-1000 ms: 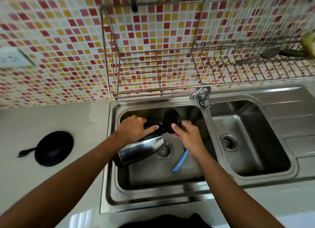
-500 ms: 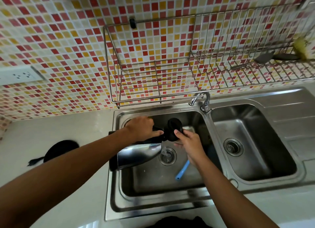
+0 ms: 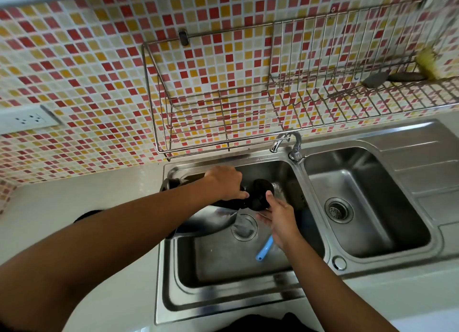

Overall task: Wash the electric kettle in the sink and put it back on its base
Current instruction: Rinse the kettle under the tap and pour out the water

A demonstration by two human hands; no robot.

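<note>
So, quick update. Over the last second the kettle [image 3: 211, 220] has come up from a steep tip to lying nearly flat on its side over the left bowl of the sink [image 3: 211, 304], mouth towards the drain [image 3: 244, 228]. My left hand [image 3: 224, 182] is clamped round the handle and carries all the weight. The black lid [image 3: 258, 195] hangs open.

My right hand [image 3: 282, 220] has shifted. A second ago the fingertips were on the lid. Now the thumb sits on the lid's rim and the fingers lie straight just under it, gripping nothing. Something glints beside the lid, below the tap [image 3: 294, 145]; it's too blurred to call running water.

My read: still in the wash step, either working on the lid and mouth or draining the body. Can't tell which, since the inside isn't visible.

The base [image 3: 85, 215] sits on the worktop [image 3: 87, 190] to the left, well apart from the bowl and mostly hidden behind my left arm. The kettle isn't back on it, so roughly mid-task. A blue tube [image 3: 264, 249] lies on the bowl floor near my right wrist, out of the way.

Next: finish the rinse, tip it dry, shut the lid, carry it left to the base. Risks: wet steel in a one-hand hold, and water on the underside contacts when it docks.
</note>
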